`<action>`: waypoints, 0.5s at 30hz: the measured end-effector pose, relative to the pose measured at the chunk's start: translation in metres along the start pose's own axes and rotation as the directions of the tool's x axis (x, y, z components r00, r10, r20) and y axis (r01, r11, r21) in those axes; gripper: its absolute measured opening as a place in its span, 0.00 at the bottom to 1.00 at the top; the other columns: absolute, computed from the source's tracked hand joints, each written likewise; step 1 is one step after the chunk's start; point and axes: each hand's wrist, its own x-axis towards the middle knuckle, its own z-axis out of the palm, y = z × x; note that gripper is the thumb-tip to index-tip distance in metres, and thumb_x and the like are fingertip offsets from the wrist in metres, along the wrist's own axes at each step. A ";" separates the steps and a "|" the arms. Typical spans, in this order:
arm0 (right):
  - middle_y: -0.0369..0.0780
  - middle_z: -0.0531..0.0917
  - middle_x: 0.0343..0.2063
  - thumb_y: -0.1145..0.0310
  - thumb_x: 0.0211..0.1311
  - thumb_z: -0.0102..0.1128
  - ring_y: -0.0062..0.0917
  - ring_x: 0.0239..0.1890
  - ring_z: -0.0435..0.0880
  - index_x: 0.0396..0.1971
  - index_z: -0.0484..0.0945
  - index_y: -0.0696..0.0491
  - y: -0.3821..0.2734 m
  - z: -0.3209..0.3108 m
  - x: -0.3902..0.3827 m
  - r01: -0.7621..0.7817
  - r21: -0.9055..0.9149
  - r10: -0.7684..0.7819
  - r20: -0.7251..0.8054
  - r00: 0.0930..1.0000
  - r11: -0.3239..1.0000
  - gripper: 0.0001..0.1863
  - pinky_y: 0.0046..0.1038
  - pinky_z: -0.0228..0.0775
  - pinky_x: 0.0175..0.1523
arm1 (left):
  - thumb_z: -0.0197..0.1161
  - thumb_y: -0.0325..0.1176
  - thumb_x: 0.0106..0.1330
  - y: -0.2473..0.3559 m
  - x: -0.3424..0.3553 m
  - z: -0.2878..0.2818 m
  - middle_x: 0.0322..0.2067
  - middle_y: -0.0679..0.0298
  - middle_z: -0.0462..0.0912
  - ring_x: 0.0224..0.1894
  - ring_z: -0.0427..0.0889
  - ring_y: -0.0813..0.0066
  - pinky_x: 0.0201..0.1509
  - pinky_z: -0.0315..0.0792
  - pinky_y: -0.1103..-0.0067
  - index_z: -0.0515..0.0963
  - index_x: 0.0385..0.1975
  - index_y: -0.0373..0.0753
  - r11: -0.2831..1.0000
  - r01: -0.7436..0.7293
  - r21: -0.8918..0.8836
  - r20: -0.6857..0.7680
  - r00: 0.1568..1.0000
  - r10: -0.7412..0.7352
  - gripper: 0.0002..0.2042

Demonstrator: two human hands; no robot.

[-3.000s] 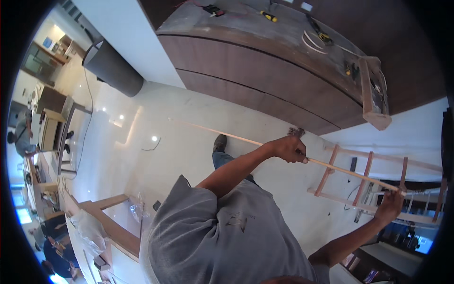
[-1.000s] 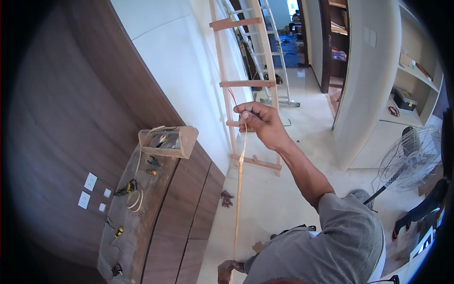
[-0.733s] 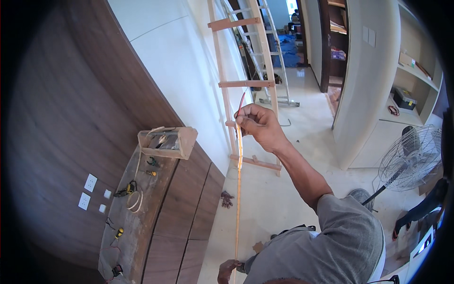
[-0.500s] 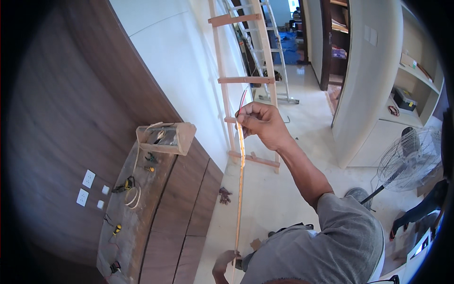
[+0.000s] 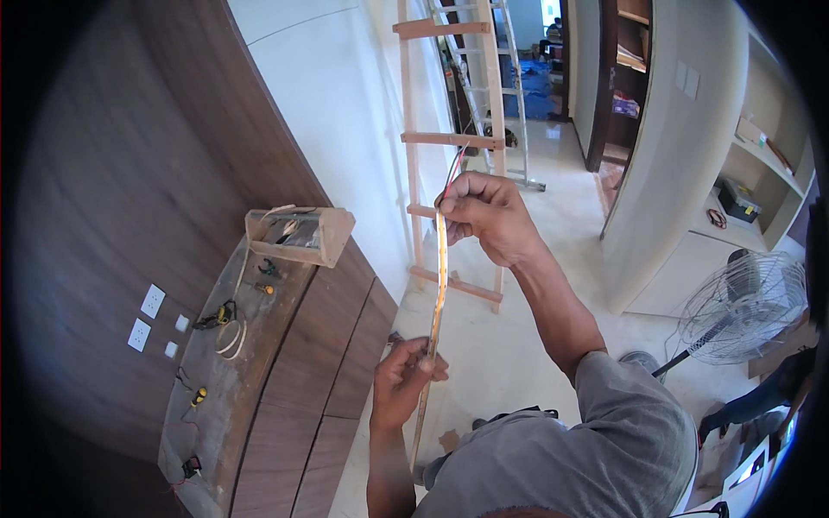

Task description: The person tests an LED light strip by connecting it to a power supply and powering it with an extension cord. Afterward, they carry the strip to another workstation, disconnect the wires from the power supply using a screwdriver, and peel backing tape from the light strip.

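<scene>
An LED strip light (image 5: 443,259), thin and yellowish-white, runs down from my raised right hand (image 5: 485,216). That hand pinches its upper end, where a red and a black wire (image 5: 452,173) stick out above the fingers. Lower down, my left hand (image 5: 406,375) has thumb and fingers closed round the same strip. Below it the strip carries on toward the floor beside my body, where its lower end is hidden.
At left, a wooden cabinet top (image 5: 226,380) bears an open wooden toolbox (image 5: 332,237), pliers, a yellow screwdriver (image 5: 199,396) and cables. A wooden ladder (image 5: 453,140) leans ahead, with a metal ladder (image 5: 518,95) behind. A standing fan (image 5: 741,302) is at right, near another person's leg (image 5: 760,393).
My left hand has risen along the strip from near the lower edge to about its visible middle. My right hand keeps its pinch at the wired end. The view has shifted slightly.
</scene>
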 end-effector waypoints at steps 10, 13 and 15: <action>0.42 0.84 0.25 0.76 0.60 0.66 0.21 0.25 0.83 0.33 0.81 0.63 -0.013 0.003 -0.005 0.039 -0.199 -0.049 -0.049 0.998 0.979 0.06 0.23 0.77 0.32 | 0.67 0.39 0.71 0.032 0.038 0.036 0.24 0.64 0.82 0.24 0.83 0.78 0.27 0.74 0.83 0.78 0.45 0.32 0.996 0.002 0.092 -0.174 0.985 0.014 0.15; 0.42 0.84 0.24 0.77 0.59 0.64 0.21 0.25 0.83 0.33 0.80 0.64 -0.012 0.002 -0.004 0.060 -0.209 -0.074 -0.060 0.995 0.976 0.06 0.23 0.76 0.31 | 0.67 0.38 0.71 0.032 0.041 0.039 0.22 0.65 0.81 0.23 0.82 0.78 0.25 0.72 0.83 0.78 0.40 0.33 0.993 -0.018 0.112 -0.200 0.979 0.041 0.13; 0.43 0.84 0.24 0.78 0.58 0.62 0.22 0.25 0.82 0.33 0.80 0.65 -0.012 0.000 -0.002 0.056 -0.232 -0.077 -0.080 0.994 0.971 0.06 0.23 0.75 0.31 | 0.67 0.37 0.71 0.031 0.041 0.038 0.20 0.65 0.80 0.22 0.81 0.78 0.22 0.71 0.83 0.79 0.38 0.34 0.992 -0.033 0.124 -0.218 0.974 0.059 0.11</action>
